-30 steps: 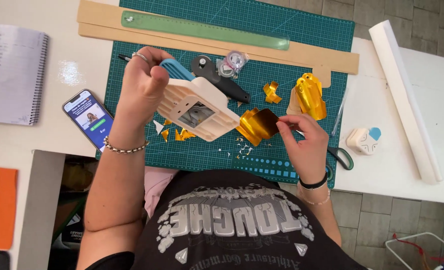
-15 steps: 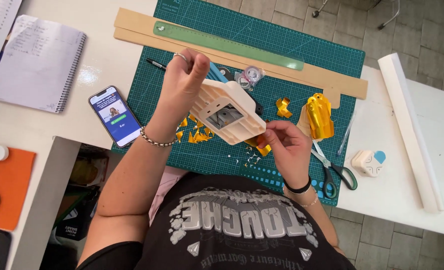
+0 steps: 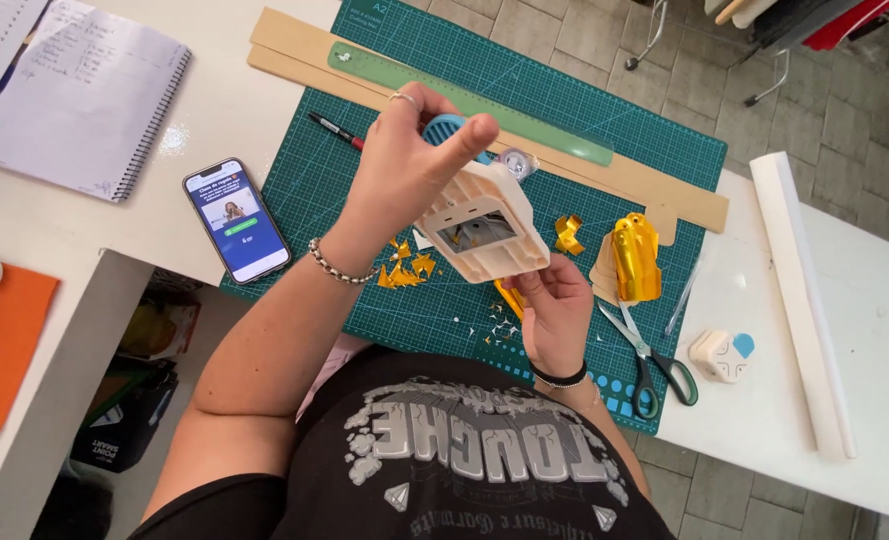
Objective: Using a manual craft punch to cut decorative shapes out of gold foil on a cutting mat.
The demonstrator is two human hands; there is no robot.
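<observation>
Tilting the cream plastic craft punch [image 3: 484, 232] underside-up in my left hand [image 3: 404, 170], fingers clamped, I fed a gold foil strip [image 3: 510, 297] pinched by my right hand [image 3: 556, 312] into its slot.

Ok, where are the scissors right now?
In the head view, the scissors lie on the right part of the green cutting mat, below the gold foil roll and left of the small white punch.

Bright, even daylight; sharp focus.
</observation>
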